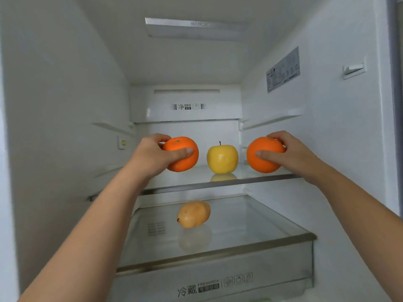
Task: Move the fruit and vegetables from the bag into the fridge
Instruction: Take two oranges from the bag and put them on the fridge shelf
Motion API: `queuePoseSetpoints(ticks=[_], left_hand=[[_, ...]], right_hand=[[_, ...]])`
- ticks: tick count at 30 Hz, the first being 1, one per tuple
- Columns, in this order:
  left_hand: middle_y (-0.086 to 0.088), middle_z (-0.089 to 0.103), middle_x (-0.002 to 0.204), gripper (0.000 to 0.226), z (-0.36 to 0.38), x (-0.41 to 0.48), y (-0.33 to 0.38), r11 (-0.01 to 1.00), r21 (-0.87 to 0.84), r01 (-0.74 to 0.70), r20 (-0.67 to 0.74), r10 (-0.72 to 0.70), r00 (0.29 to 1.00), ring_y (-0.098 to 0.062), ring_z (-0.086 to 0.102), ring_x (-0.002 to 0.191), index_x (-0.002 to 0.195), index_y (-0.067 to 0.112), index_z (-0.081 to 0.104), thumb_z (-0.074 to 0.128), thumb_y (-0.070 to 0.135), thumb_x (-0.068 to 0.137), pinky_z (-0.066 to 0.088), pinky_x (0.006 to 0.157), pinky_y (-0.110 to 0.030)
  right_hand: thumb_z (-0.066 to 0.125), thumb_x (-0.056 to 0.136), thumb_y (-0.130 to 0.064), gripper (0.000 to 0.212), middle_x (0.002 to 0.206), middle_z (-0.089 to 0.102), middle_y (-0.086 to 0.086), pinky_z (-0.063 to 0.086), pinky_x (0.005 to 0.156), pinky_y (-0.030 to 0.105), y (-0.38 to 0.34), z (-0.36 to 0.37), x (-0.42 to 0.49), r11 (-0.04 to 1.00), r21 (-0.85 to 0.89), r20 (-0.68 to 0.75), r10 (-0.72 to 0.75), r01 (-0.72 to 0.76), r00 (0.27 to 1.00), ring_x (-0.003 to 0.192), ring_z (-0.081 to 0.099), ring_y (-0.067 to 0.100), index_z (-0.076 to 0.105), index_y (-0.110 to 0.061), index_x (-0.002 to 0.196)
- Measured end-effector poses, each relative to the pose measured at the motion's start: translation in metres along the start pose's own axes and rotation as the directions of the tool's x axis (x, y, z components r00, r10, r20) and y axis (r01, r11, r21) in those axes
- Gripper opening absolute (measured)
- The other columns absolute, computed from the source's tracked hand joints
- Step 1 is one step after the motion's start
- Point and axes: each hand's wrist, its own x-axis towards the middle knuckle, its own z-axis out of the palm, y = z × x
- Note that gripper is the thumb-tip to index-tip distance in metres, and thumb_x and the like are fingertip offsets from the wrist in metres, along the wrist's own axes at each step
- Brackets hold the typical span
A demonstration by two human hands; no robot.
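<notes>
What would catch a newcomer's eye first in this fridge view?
Two bright oranges: the left hand grips the left orange, the right hand the right orange, either side of a yellow apple on the upper shelf. A tan pear-like fruit lies alone on the lower shelf.

Fridge [65, 105] interior as I see it: the apple [222, 159] stands mid-way on the upper shelf [218, 184], with the left orange [182, 159] beside it in my left grip [150, 155] and the right orange [263, 159] on its other side in my right grip [294, 155]. On the lower shelf [218, 250], below and nearer me, a single piece of produce [194, 214] lies left of centre; the drawer [218, 286] sits beneath that shelf.
</notes>
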Motion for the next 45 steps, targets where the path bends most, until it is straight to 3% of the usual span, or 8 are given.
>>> queuePoseSetpoints(ticks=[6,12,17,26,33,38,42,45], left_hand=[[-0.013,0.047,0.124,0.064,0.015,0.03,-0.009,0.989,0.017,0.15,0.187,-0.151,0.971,-0.027,0.052,0.103,0.127,0.009,0.046,0.075,0.025,0.073,0.05,0.072,-0.031],[-0.014,0.047,0.127,0.055,0.007,0.039,-0.033,0.976,-0.044,0.212,0.277,-0.192,0.941,-0.029,0.052,0.109,0.124,0.011,0.048,0.072,0.018,0.075,0.048,0.085,-0.035],[-0.011,0.047,0.127,0.055,0.008,0.045,-0.037,0.983,-0.019,0.181,0.312,-0.166,0.936,-0.028,0.052,0.109,0.124,0.017,0.047,0.073,0.02,0.075,0.047,0.089,-0.037],[-0.007,0.045,0.124,0.06,0.011,0.045,-0.036,0.989,0.076,0.126,0.285,-0.143,0.948,-0.027,0.049,0.108,0.128,0.022,0.046,0.073,0.026,0.075,0.042,0.08,-0.033],[-0.006,0.043,0.121,0.061,0.012,0.04,-0.033,0.989,0.106,0.107,0.286,-0.133,0.949,-0.025,0.047,0.107,0.131,0.02,0.043,0.072,0.023,0.077,0.039,0.077,-0.031],[-0.01,0.043,0.129,0.064,0.01,0.033,-0.03,0.995,0.07,0.075,0.261,-0.091,0.961,-0.022,0.046,0.106,0.134,0.021,0.04,0.071,0.023,0.078,0.037,0.082,-0.031],[-0.009,0.047,0.131,0.062,-0.004,0.016,-0.028,0.994,0.108,-0.018,0.104,0.007,0.995,-0.019,0.047,0.111,0.133,0.021,0.043,0.071,0.026,0.077,0.038,0.087,-0.03],[-0.004,0.049,0.132,0.054,-0.008,-0.013,-0.024,0.958,0.251,-0.138,-0.066,0.159,0.985,-0.017,0.047,0.116,0.13,0.02,0.047,0.066,0.029,0.081,0.036,0.089,-0.027]], right_hand=[[0.07,0.078,-0.033,0.061,0.128,0.044,0.006,0.039,0.078,0.032,0.013,0.009,0.021,0.998,-0.061,0.06,0.007,-0.004,0.998,0.101,0.044,0.019,0.042,-0.019,0.129],[0.066,0.081,-0.035,0.058,0.131,0.042,0.006,0.041,0.08,0.033,0.022,0.013,0.034,0.999,-0.018,0.123,0.03,-0.028,0.992,0.103,0.044,0.021,0.041,-0.02,0.131],[0.065,0.081,-0.035,0.055,0.125,0.044,0.004,0.045,0.084,0.036,0.027,0.015,0.038,0.999,0.006,0.175,0.034,-0.036,0.984,0.106,0.048,0.024,0.042,-0.02,0.129],[0.069,0.078,-0.033,0.065,0.119,0.041,0.0,0.041,0.08,0.032,0.027,0.017,0.038,0.999,-0.039,0.19,0.015,-0.008,0.982,0.103,0.044,0.02,0.037,-0.019,0.133],[0.071,0.076,-0.034,0.073,0.135,0.039,0.007,0.04,0.083,0.032,0.027,0.017,0.034,0.993,-0.117,0.169,-0.009,0.029,0.986,0.103,0.041,0.019,0.032,-0.02,0.136],[0.072,0.075,-0.035,0.078,0.14,0.037,0.01,0.041,0.092,0.039,0.025,0.017,0.028,0.987,-0.157,0.103,-0.025,0.041,0.994,0.118,0.043,0.027,0.03,-0.019,0.138],[0.07,0.077,-0.037,0.076,0.14,0.035,0.01,0.038,0.096,0.041,0.02,0.015,0.009,0.965,-0.252,-0.036,-0.088,0.076,0.995,0.123,0.041,0.027,0.03,-0.017,0.139],[0.065,0.082,-0.032,0.064,0.136,0.039,0.01,0.037,0.094,0.039,0.011,0.019,-0.016,0.947,-0.291,-0.169,-0.193,0.139,0.966,0.121,0.042,0.026,0.035,-0.014,0.136]])
